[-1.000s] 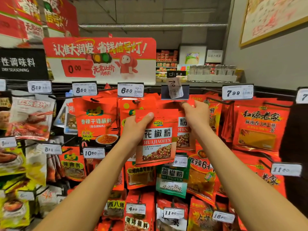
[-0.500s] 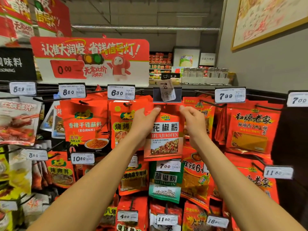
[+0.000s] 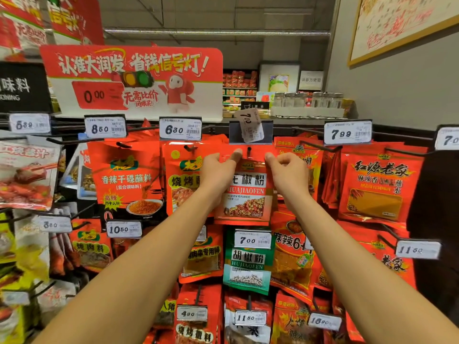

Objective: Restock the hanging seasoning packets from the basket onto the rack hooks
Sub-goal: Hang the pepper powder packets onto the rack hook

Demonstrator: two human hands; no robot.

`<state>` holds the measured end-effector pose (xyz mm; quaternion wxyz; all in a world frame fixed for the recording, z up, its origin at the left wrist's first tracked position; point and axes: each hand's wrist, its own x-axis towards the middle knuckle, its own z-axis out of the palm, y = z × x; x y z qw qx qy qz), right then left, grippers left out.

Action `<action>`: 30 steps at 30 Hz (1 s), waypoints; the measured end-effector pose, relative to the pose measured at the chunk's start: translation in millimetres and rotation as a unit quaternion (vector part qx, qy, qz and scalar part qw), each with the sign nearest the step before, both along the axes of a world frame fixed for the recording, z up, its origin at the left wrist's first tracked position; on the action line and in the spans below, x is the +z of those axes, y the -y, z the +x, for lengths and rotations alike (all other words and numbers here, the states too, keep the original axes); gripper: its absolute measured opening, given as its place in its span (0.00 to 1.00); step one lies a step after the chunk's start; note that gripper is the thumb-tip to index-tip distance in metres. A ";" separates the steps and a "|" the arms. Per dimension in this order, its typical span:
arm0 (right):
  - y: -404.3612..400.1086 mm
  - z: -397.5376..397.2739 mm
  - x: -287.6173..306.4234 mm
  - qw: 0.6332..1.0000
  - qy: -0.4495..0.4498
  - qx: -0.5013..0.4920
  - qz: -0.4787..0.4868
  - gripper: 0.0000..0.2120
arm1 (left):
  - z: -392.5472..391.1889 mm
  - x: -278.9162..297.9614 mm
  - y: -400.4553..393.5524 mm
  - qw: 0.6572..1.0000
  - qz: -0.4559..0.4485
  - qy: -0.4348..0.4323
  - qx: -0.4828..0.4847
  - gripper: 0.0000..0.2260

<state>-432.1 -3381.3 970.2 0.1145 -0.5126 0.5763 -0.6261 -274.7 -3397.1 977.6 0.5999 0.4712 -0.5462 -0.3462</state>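
Both hands were up at the top row of the rack, holding one red packet marked HUAJIAOFEN [image 3: 246,192] by its upper corners. The left hand [image 3: 218,167] pinched the top left corner, thumb laid along the packet's upper edge; the right hand [image 3: 288,167] pinched the top right corner with its fingers curled in — a narrow grip on each side. The packet hung upright and flat to the rack, and the tip of a dark hook [image 3: 249,150] showed at the hole in the middle of its top edge, between the two thumbs; whether the packet was fully seated on it could not be told. Just above sat a dark tag holder [image 3: 234,135] with a loose price slip reading 7.00 [image 3: 249,125] tilted in it. To the left hung a red barbecue seasoning packet [image 3: 181,177] under a 6.30 tag [image 3: 180,130], partly behind the left wrist; to the right, more red packets under a 7.99 tag [image 3: 347,133]. Below the held packet hung a green HUJIAOFEN packet [image 3: 247,266] — its own tag read 7.00.
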 end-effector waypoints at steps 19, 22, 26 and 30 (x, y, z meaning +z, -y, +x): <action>13.8 -11.4 -8.6 0.995 -0.036 0.012 0.094 0.17 | 19.6 -8.0 17.5 0.990 0.018 0.122 0.071 0.09; -6.8 -21.0 -33.1 0.994 -0.063 -0.003 0.084 0.13 | 33.8 -19.1 -3.2 0.993 0.003 0.113 0.039 0.07; -42.6 -19.3 -53.6 0.999 -0.049 -0.008 0.022 0.09 | 52.4 -33.6 -35.7 0.996 0.000 0.086 -0.019 0.09; -77.4 -15.2 -78.9 0.999 -0.040 0.000 -0.001 0.10 | 66.3 -64.4 -69.4 0.994 0.019 0.056 -0.087 0.09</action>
